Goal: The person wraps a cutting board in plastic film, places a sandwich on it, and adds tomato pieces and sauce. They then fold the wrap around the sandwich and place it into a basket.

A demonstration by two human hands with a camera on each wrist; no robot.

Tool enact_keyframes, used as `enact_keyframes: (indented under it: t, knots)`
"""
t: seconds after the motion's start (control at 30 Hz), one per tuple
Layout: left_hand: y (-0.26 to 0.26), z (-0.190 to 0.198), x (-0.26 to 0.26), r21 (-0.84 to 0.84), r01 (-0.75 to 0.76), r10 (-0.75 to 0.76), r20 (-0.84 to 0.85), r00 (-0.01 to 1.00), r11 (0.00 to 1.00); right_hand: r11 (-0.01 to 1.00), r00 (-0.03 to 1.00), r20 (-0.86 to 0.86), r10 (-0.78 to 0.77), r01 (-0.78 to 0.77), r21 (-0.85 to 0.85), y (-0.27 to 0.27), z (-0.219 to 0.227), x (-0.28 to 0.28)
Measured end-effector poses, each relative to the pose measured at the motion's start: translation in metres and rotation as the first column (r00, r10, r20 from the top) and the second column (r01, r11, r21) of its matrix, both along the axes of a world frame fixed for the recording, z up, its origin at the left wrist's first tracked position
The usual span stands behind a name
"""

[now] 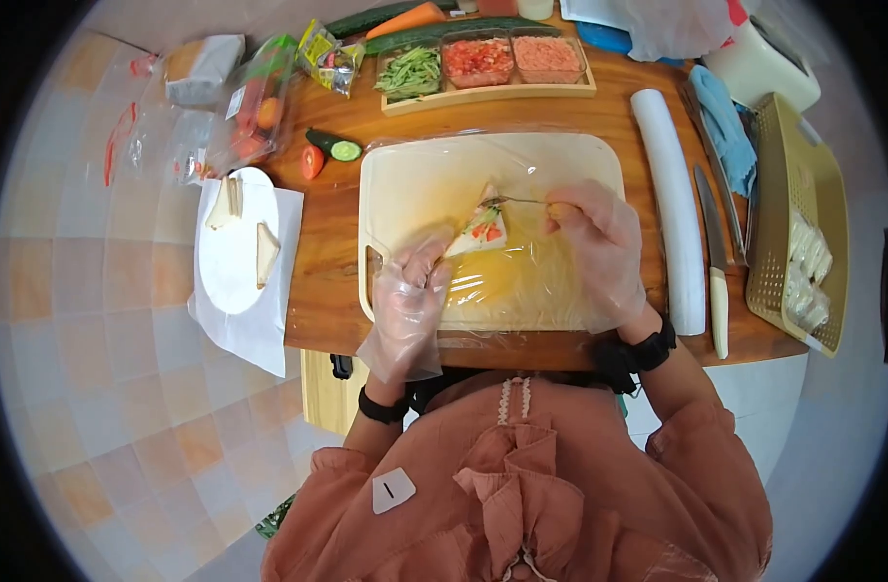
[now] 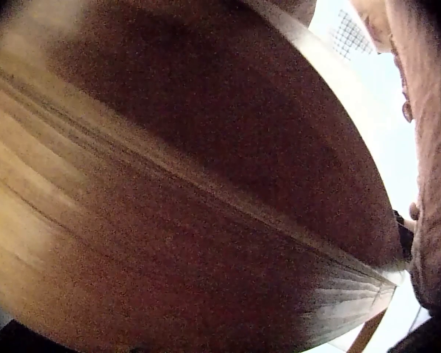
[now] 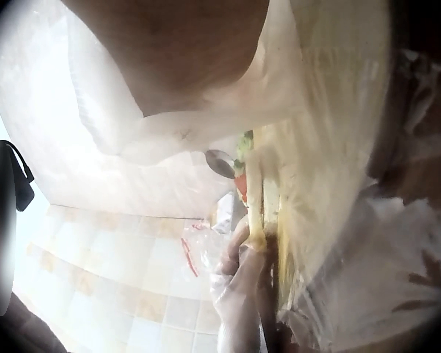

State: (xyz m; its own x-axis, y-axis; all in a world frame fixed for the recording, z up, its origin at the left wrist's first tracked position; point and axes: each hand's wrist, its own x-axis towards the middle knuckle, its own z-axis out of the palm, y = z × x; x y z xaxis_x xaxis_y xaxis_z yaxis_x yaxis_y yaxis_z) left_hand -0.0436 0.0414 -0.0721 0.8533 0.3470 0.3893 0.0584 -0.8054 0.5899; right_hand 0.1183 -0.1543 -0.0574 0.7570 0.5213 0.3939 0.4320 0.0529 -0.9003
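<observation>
A triangular sandwich [image 1: 478, 238] with red and green filling at its cut side is over the cream cutting board [image 1: 590, 160]. My left hand [image 1: 412, 278], in a clear plastic glove, grips it at its left corner; in the right wrist view the gloved fingers [image 3: 242, 257] lie against the bread [image 3: 256, 195]. My right hand [image 1: 599, 238], also gloved, pinches the handle of a metal spoon [image 1: 517, 200]. The spoon's bowl [image 3: 220, 163] is right at the filling. Clear plastic film [image 1: 502, 276] covers the board. The left wrist view shows mostly dark wood, with the left hand out of sight.
Bread pieces [image 1: 266, 254] lie on a white plate [image 1: 232, 286] at left. Behind the board, a wooden tray [image 1: 483, 99] bears containers of green shreds and red and pink fillings. A film roll [image 1: 669, 213], a knife [image 1: 713, 252] and a basket [image 1: 764, 242] are at right.
</observation>
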Motion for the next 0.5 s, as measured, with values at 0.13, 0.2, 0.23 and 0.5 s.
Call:
enact_keyframes:
  t: [0.13, 0.2, 0.23, 0.5]
  knots:
    - [-0.0022, 0.0032, 0.0, -0.057, -0.024, 0.021, -0.055, 0.998, 0.998, 0.999, 0.996, 0.077, 0.036, -0.035, -0.011, -0.0015, -0.0003, -0.0003]
    - [0.0007, 0.002, 0.0018, -0.034, -0.003, 0.001, -0.035, 0.999, 0.999, 0.999, 0.993, 0.109, 0.043, -0.041, -0.018, -0.0022, 0.0006, -0.0001]
    - [0.0018, 0.0015, 0.0025, -0.009, 0.022, -0.022, -0.014, 1.0, 1.0, 0.999, 0.985, 0.17, 0.034, -0.029, -0.036, -0.0025, 0.0017, 0.0001]
    - [-0.0014, 0.0045, 0.0014, -0.069, -0.004, 0.001, -0.054, 0.999, 0.998, 0.999, 0.955, 0.295, 0.022, -0.01, -0.043, -0.0012, 0.0006, -0.0014]
